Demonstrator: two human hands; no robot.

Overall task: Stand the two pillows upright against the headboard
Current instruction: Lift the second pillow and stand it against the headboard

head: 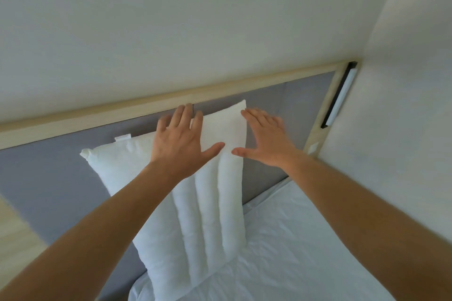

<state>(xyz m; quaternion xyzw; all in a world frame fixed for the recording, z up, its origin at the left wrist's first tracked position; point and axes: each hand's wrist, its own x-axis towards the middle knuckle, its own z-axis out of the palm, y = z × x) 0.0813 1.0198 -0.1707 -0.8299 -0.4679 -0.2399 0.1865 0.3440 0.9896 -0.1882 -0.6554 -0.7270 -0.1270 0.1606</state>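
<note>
On the bed (305,239), at its head edge, a white pillow (208,208) stands against the grey headboard (276,105), a second pillow (117,161) behind it. The left hand (182,144) and right hand (265,140) lie flat, fingers spread, gripping nothing. Pressing evenly near the top corners should seat it upright.

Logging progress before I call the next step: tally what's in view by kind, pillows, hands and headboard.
Pillows: 1, white pillow upright against the headboard
Hands: 2, left hand and right hand, both open and flat
Headboard: 1, grey panel with wood frame
Total: 4
</note>
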